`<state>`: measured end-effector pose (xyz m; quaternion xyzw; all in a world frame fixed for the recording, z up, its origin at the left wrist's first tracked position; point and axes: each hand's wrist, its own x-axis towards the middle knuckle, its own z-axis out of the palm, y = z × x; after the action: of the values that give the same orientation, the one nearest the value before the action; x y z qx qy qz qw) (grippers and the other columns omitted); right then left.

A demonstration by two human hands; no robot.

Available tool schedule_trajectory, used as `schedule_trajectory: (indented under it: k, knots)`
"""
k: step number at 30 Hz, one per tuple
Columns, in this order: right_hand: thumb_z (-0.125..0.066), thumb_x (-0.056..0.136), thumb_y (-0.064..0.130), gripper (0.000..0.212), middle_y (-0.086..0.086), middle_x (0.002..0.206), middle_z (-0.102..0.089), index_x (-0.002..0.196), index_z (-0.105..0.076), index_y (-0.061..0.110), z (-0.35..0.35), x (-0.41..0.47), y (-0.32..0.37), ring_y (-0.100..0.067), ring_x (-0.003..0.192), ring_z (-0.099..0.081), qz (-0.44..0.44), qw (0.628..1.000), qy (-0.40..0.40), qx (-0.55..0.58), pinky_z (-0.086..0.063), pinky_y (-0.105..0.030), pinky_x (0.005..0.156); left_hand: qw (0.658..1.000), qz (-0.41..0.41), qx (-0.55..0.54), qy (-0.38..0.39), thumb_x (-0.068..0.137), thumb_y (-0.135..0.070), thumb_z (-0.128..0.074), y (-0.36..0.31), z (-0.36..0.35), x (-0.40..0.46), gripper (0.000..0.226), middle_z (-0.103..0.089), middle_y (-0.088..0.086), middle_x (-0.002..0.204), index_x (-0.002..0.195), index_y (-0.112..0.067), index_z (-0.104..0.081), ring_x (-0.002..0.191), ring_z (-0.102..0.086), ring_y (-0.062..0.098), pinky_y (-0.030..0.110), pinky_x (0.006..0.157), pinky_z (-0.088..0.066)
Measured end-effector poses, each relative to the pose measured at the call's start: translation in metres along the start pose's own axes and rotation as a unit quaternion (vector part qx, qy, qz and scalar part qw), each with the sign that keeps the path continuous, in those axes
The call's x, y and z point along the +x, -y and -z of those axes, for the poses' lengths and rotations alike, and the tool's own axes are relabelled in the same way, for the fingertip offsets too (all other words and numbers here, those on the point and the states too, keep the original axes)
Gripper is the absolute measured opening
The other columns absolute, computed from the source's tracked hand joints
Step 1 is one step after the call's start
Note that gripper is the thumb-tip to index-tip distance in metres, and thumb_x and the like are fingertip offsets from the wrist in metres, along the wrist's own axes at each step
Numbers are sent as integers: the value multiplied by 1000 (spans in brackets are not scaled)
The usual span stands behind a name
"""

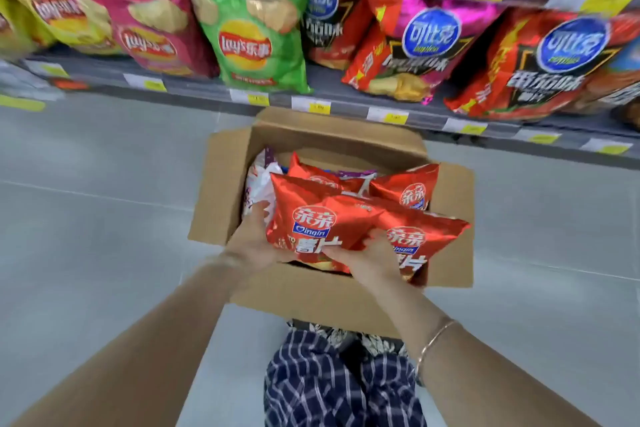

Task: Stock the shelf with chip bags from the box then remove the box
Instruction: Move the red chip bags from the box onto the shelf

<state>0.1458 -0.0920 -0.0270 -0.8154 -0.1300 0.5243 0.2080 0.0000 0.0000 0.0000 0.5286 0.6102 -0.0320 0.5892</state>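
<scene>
Box sits open on the floor near the shelf. My left hand and right hand each grasp the red chip bags, ready to lift together.

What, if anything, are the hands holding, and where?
Left hand grips a red chip bag at its lower left edge; right hand grips a second red bag.

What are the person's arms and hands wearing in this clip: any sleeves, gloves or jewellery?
Both forearms are bare, with no sleeves or gloves in view. The right wrist carries a thin gold-toned bracelet. The left hand and right hand show no gloves; any rings are too blurred to tell.
</scene>
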Motion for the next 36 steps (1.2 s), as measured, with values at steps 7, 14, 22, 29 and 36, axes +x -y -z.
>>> schedule_trajectory:
  k: [7,14,22,29,36]
  knots:
    - [-90,52,28,110,-1,135,-56,144,-29,20,-27,31,-18,-23,123,-53,11,998,24,52,-41,-41,107,995,-1,-66,79,56,6,-82,21,-19,39,108,-51,2,130,141,-18,-20,111,-57,19,37,81,-58]
    - [-90,52,25,105,-2,129,-59,141,-33,20,-29,17,-7,-23,119,-57,39,997,17,62,-45,-43,103,996,2,-30,79,50,-2,-84,17,-16,25,101,-59,8,125,135,-21,-33,116,-57,26,50,99,-47]
    - [-90,52,16,82,-1,115,-68,124,-52,17,29,-50,84,-19,104,-65,122,986,24,108,-50,-39,96,995,-73,26,59,58,-12,-84,-93,35,-41,97,-61,-3,115,140,-8,-33,105,-61,16,22,92,-51]
    - [-89,56,21,65,5,106,-68,107,-49,27,128,-151,198,-14,98,-64,235,968,-10,87,-52,-36,91,983,-178,21,38,65,11,-76,-231,83,-127,82,-58,-11,94,128,-17,-31,87,-60,3,8,67,-52]
    - [-85,34,58,86,2,105,-67,109,-58,27,235,-266,296,-14,97,-65,347,925,-129,91,-55,-40,88,949,-307,64,-17,57,-21,-87,-376,117,-236,82,-61,-13,101,117,-39,-34,106,-62,16,33,96,-50]
